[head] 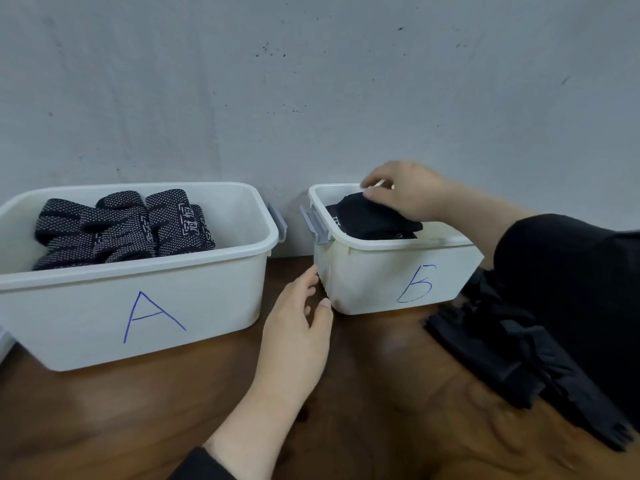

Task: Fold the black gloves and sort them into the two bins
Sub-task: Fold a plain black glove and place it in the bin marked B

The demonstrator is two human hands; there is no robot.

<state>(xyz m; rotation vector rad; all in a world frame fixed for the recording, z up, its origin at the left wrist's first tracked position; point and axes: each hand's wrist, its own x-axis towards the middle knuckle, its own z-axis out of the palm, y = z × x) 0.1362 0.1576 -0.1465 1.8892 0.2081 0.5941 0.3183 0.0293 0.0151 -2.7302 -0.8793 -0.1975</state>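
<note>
While the right hand (408, 192) reaches over the bin marked B (398, 271), its grip is closed on a folded black glove (374, 216), thumb and fingers pinching the glove's upper left end. The glove lies directly below and slightly left of that grip, inside the rim of the bin and on top of dark items already there. Its long axis runs from the far left corner of the bin toward the near right, roughly along the line of the forearm. The right hand is the nearer hand to this bin by a clear margin; release appears to call for only a short lowering and an opening of the fingers.

The left hand (298, 317) rests on the counter (363, 393) between the two bins, fingers straight and relaxed, holding nothing. Its fingertips touch or lie just beside the near left corner of the bin marked B, probably to steady it.

The held glove is plain black knit, folded into a compact bundle, with a small pale mark at its left edge. The bin marked A (138, 306) holds several folded gloves with a white dotted pattern (124, 226). A pile of unfolded black gloves (512, 348) lies on the counter to the right, partly under the right sleeve, so the task is judged to be well under way but unfinished.
</note>
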